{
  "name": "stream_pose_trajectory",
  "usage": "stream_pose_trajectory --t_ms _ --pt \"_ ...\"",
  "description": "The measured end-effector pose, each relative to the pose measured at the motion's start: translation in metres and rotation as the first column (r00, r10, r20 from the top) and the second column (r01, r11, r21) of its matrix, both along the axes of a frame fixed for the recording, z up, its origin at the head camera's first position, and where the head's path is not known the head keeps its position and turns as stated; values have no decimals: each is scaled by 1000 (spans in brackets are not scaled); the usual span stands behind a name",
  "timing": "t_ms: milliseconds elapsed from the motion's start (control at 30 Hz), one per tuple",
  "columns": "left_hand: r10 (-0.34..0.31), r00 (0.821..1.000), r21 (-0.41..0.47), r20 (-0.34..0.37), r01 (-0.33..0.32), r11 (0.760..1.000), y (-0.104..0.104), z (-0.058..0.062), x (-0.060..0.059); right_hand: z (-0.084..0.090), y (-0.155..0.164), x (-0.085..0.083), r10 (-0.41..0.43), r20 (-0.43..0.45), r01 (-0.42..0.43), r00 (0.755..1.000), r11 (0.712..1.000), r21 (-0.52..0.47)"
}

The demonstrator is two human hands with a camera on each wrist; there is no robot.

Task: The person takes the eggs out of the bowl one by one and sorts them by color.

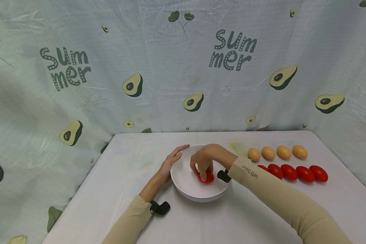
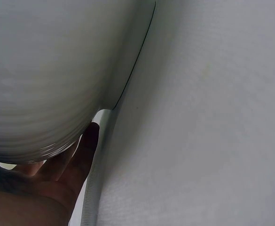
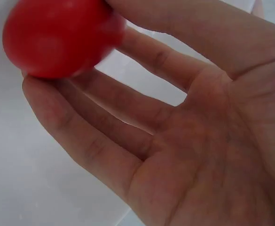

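Note:
A white bowl point(image 1: 186, 184) stands in the middle of the white table point(image 1: 125, 189). My right hand point(image 1: 203, 166) reaches down into it and pinches a red egg point(image 1: 207, 178) just above the bowl's floor. In the right wrist view the red egg point(image 3: 57, 37) sits between the thumb and the fingers point(image 3: 104, 141). My left hand point(image 1: 172, 159) rests against the bowl's left rim with its fingers straight. The left wrist view shows the bowl's outer wall point(image 2: 43, 70) close up, with a finger point(image 2: 81, 155) laid along it.
To the right of the bowl lie a row of several tan eggs point(image 1: 276, 152) and, nearer me, a row of several red eggs point(image 1: 296, 173). An avocado-print cloth point(image 1: 183, 67) hangs behind the table and down both sides.

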State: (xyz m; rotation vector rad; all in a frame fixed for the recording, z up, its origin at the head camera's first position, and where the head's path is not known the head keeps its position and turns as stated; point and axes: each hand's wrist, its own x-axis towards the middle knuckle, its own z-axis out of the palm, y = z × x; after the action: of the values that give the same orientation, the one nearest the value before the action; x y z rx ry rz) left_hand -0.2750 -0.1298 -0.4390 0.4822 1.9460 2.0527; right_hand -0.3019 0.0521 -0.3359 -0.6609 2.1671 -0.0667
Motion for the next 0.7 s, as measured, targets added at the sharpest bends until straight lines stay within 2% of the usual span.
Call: stream_pose_trajectory --t_ms 233,433,700 --pt "-1 1000 1 -9 1 1000 1 0 0 4 6 -2 -3 11 3 1000 999 -32" --pt "2 1000 -11 0 -2 1000 2 2 1 16 19 -2 -31 6 32 999 995 -98" --pt "39 999 -30 -1 -39 999 1 1 1 30 39 1 -15 -59 3 998 982 -189"
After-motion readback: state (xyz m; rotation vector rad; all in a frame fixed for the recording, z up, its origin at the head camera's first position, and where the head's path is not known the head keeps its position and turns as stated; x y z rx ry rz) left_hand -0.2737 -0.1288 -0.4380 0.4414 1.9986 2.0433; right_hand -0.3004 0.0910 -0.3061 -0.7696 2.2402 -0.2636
